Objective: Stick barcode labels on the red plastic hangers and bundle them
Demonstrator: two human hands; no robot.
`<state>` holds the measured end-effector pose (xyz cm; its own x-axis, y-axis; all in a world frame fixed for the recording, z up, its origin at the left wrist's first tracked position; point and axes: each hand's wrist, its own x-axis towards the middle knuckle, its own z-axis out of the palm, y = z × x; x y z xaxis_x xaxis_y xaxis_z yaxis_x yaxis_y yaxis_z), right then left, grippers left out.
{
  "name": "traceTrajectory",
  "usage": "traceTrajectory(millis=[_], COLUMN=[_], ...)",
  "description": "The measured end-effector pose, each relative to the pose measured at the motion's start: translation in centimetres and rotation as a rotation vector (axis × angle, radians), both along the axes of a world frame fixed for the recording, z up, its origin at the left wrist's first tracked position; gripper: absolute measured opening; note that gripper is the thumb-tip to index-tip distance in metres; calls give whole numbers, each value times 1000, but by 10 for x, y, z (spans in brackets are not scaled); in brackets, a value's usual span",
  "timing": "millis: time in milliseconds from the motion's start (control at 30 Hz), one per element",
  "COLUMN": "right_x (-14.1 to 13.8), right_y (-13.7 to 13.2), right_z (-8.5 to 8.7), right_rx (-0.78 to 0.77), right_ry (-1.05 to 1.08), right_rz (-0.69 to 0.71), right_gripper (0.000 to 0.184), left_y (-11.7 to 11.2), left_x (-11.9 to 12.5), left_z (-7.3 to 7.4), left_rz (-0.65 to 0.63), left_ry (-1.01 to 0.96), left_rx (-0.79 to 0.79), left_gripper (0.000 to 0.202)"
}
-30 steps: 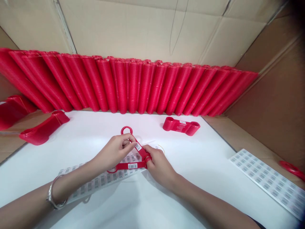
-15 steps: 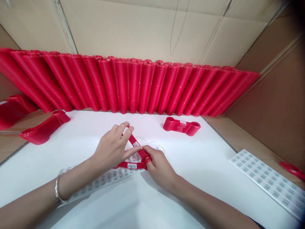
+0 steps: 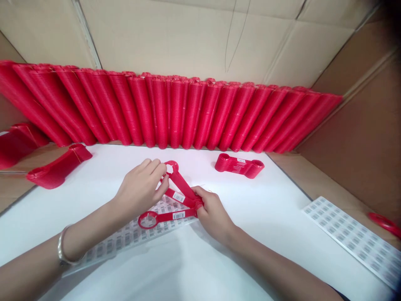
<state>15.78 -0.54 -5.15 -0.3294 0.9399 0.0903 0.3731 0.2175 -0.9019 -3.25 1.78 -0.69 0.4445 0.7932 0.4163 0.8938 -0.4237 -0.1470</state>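
Observation:
My right hand (image 3: 216, 213) grips the joined ends of several red ring-ended plastic pieces (image 3: 183, 186), which fan out to the left. The lowest one (image 3: 169, 216) shows its open ring and a white barcode label; another label sits on the middle piece. My left hand (image 3: 144, 182) has its fingers curled in a pinch at the far end of the middle piece, whose ring is mostly hidden. Beneath the pieces and my left forearm lies a sheet of barcode labels (image 3: 117, 240), partly covered.
A row of tall red stacks (image 3: 175, 113) leans against the cardboard wall (image 3: 163, 37). One short red stack (image 3: 239, 166) sits behind my right hand, another (image 3: 59, 167) at left. A second label sheet (image 3: 354, 238) lies at right, near a red piece (image 3: 384, 222).
The red pieces have spread wider, and the lowest ring now shows. My left hand has shifted slightly left and its fingers have closed. My right hand has hardly moved.

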Motion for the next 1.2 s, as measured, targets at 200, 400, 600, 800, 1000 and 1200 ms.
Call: traceTrajectory(millis=[200,400,600,800,1000,1200], right_x=[-2,-6,-5,-3,-5,-6], right_y=[0,0,0,0,-3,-6], right_z=[-2,-3,-4,-5,-3,1], right_rx=[-16,-60,-74,-59,-17,-22], right_ry=[-104,-148,-161,-178,-184,-184], right_rz=[21,22,14,32,54,66], right_gripper=[38,31,29,33,32,39], left_y=[-3,-5,-4,0,3,3], left_x=[0,0,-2,2,8,8], left_z=[-8,-21,-7,3,-5,-5], left_rz=[51,39,-50,-107,-98,-70], left_ry=[47,25,-151,-592,-867,-855], left_rx=[-528,-585,-636,-922,-1074,-1071], left_gripper=[19,24,19,19,21,27])
